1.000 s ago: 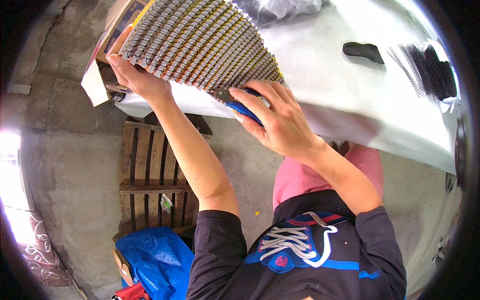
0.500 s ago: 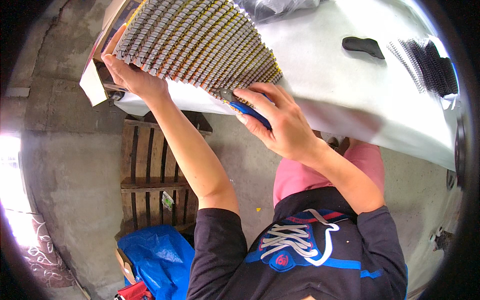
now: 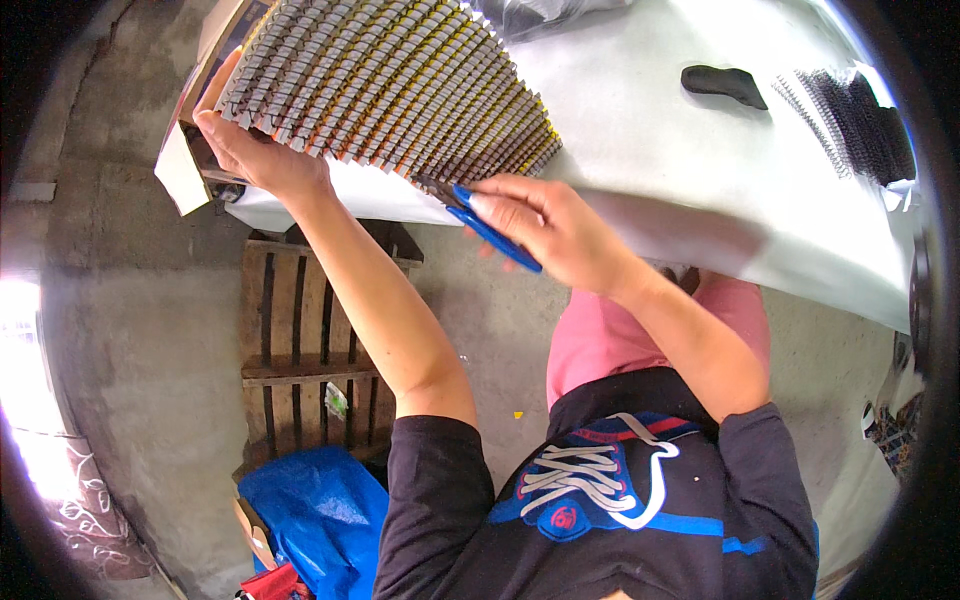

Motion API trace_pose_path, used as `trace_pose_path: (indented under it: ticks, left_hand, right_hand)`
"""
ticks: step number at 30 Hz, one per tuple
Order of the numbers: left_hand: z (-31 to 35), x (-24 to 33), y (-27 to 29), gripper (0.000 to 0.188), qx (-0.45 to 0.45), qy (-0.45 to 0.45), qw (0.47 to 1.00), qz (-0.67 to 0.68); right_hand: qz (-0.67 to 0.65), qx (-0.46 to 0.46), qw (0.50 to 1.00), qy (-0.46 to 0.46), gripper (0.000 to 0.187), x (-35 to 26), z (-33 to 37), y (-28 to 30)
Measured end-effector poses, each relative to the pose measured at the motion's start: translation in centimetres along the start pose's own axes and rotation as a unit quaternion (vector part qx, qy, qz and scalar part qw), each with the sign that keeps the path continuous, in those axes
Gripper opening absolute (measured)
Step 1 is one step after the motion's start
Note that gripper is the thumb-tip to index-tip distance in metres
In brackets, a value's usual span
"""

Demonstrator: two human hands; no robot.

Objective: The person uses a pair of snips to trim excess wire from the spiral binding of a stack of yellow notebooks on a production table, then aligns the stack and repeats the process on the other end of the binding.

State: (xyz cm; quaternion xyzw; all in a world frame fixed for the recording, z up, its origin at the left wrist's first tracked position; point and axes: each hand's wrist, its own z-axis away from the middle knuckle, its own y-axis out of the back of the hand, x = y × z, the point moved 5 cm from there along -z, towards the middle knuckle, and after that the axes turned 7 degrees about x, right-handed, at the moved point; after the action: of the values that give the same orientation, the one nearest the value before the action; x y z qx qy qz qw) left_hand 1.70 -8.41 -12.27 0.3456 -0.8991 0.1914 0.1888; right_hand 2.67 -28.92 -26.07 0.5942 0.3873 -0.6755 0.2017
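Observation:
A panel (image 3: 385, 85) made of many rows of small grey ribbed pieces, with yellow and orange showing between them, is held up at a slant at the top left. My left hand (image 3: 265, 160) grips its left lower corner, thumb in front and fingers partly hidden behind. My right hand (image 3: 565, 230) is closed on blue-handled pliers (image 3: 495, 238). Their metal jaws meet the panel's near edge, about its middle. Whether the jaws are clamped on a piece is too small to tell.
The white-covered table (image 3: 620, 110) carries a black curved object (image 3: 724, 87), a stack of black toothed strips (image 3: 850, 125) and a clear plastic bag (image 3: 550, 15). Behind my left hand stands a cardboard box (image 3: 180, 170). Below are a wooden pallet (image 3: 310, 376) and a blue plastic sheet (image 3: 315, 510).
My right hand has rolled over, and the pliers' handles have swung to a steeper slant. The jaws have shifted slightly left along the edge. The panel and my left hand have moved slightly left.

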Motion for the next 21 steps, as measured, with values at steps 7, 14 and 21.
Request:
trace_pose_path:
  ticks: [7, 14, 21]
  left_hand:
    - [0.1, 0.0, -0.3, 0.057, -0.003, 0.019, 1.0, 0.02]
    - [0.0, 0.1, -0.2, 0.057, -0.017, 0.004, 1.0, 0.02]
    - [0.0, -0.3, 0.0, 0.057, 0.001, 0.015, 1.0, 0.006]
  right_hand:
    - [0.407, 0.193, 0.798, 0.401, 0.035, -1.2, 2.0, 0.2]
    - [0.441, 0.185, 0.76, 0.441, 0.037, -1.2, 1.7, -0.2]
    - [0.483, 0.188, 0.713, 0.472, 0.035, -0.9, 1.3, 0.2]
